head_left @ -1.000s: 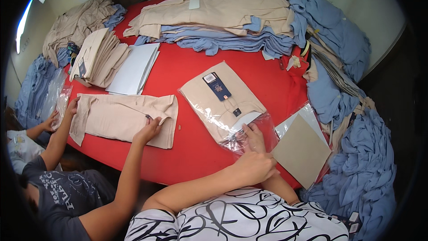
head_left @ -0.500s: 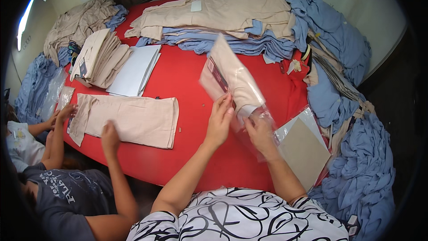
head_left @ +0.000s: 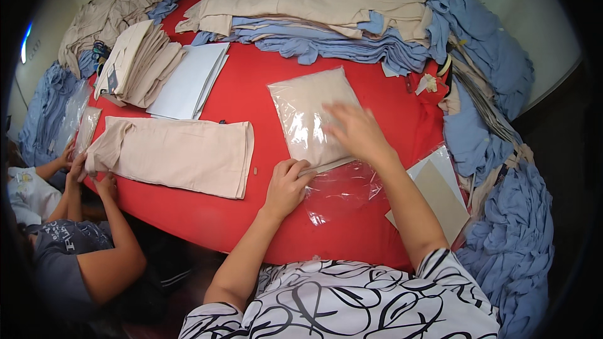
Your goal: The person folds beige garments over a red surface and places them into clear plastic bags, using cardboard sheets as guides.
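A folded beige garment in a clear plastic bag [head_left: 304, 110] lies flat on the red table before me. The bag's loose clear flap [head_left: 342, 189] spreads out toward me, past the garment's near edge. At the near left corner my left hand [head_left: 287, 188] is closed, its fingertips pinching the plastic. My right hand [head_left: 359, 130] is over the bag's right half with fingers apart, slightly smeared by motion; whether it presses on the plastic I cannot tell.
A folded beige garment [head_left: 179, 157] lies left, with a co-worker's hands [head_left: 78, 166] at its end. Behind it are white sheets [head_left: 188, 81] and folded beige garments [head_left: 141, 66]. Blue and beige clothes [head_left: 326, 3] line the far side; blue clothes [head_left: 509, 232] heap right, beside a card [head_left: 433, 204].
The bagged garment went from held up and tilted to lying flat, turned over. My left hand moved down to its near corner; my right hand let go of the flap and moved over the bag.
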{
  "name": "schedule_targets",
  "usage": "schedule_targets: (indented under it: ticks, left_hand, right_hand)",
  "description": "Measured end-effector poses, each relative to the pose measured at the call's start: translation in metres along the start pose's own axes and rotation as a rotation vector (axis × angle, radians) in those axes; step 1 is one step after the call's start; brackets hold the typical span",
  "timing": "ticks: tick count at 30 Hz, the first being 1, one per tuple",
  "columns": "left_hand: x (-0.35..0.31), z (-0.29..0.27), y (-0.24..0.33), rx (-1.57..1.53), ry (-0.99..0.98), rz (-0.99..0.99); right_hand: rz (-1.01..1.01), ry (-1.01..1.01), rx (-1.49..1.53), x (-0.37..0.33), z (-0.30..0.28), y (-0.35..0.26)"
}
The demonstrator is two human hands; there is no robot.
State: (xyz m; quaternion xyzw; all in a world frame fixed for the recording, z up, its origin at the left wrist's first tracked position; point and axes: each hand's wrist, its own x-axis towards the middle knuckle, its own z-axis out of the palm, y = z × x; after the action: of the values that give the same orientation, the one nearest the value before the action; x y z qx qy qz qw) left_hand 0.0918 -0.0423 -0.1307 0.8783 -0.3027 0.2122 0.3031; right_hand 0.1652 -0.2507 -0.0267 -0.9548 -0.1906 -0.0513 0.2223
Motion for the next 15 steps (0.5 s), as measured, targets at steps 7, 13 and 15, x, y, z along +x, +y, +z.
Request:
schedule_targets:
  ticks: [7,13,15]
  left_hand:
    - [-0.015,0.004,-0.003,-0.025,-0.085,-0.128]
    - [-0.033,-0.001,0.020,0.124,-0.031,-0.122]
    - [-0.039,-0.003,0.020,0.127,-0.043,-0.140]
  right_hand:
    - [0.083,0.084,-0.297,0.095,0.105,0.021]
    - [0.069,0.021,-0.223,0.097,0.096,0.031]
    - [0.004,0.242,-0.184,0.078,0.082,0.039]
